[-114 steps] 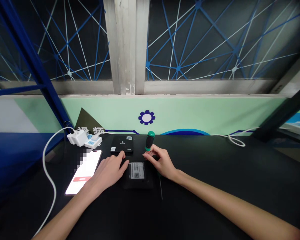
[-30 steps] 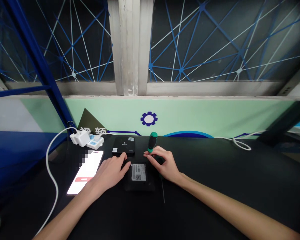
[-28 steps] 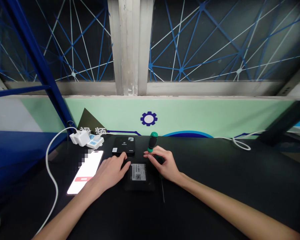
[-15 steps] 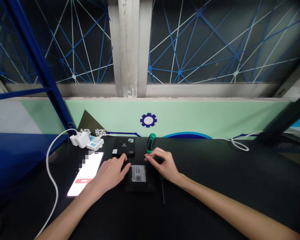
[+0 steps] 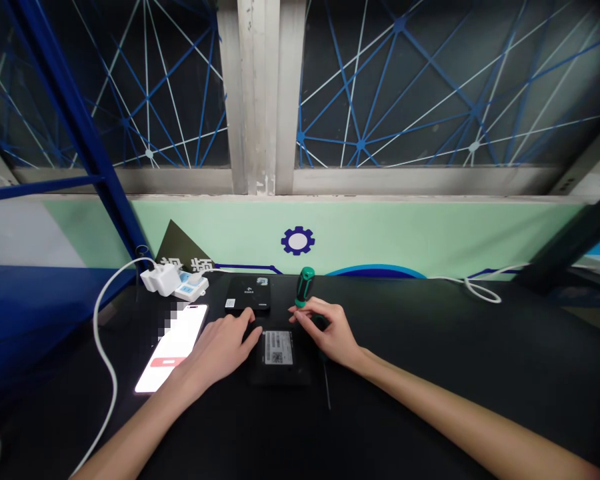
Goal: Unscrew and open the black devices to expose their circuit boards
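Note:
A black rectangular device [image 5: 300,375] with a white printed label lies on the dark table in front of me. My left hand [image 5: 227,343] is at its upper left, thumb and forefinger apart, the thumb tip by the device's corner. My right hand [image 5: 330,330] pinches a green-and-black screwdriver [image 5: 305,285] just below its handle. That handle points up, slightly tilted, while the tip is hidden behind my fingers near the device's upper right. Under my right hand lies a second screwdriver [image 5: 327,387], its thin shaft pointing toward me and its green handle mostly covered.
Behind the device sits another flat black box [image 5: 249,293] with small stickers. A lit phone [image 5: 173,350] lies left, partly under my left forearm. A power strip [image 5: 191,287] with white plugs [image 5: 161,279] and a white cable [image 5: 109,367] is farther left. Another cable [image 5: 480,291] lies back right.
The upright screwdriver's handle leans slightly more to the right. Both hands keep almost the same position, and the device stays in place.

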Motion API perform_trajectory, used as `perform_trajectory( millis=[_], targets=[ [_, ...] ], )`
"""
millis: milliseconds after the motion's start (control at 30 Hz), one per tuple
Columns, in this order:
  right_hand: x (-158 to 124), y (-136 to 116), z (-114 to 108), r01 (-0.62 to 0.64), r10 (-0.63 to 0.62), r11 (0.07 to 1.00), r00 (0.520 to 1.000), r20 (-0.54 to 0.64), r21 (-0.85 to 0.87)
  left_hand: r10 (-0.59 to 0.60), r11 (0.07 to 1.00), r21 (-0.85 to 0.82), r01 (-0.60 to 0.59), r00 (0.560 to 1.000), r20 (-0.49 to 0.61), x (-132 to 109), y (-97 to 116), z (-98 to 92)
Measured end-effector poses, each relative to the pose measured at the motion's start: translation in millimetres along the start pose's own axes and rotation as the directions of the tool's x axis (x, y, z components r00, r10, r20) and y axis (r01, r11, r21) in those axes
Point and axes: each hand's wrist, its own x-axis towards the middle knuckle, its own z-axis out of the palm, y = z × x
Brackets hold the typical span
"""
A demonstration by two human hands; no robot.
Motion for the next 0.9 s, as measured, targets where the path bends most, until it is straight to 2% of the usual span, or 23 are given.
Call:
perform_trajectory(
  millis=[400,900],
  targets=[
    [1.9,1.4,1.9,-0.015,0.014,1.0,1.0,-0.024,-0.009,-0.005,1.0,-0.009,0.005,1.0,-0.007,1.4,-2.6,3.2],
    [0.0,2.7,1.0,0.003,-0.003,1.0,1.0,0.004,-0.001,-0.02,1.0,-0.01,0.02,1.0,-0.001,0.6,0.4,-0.6]
  ],
)
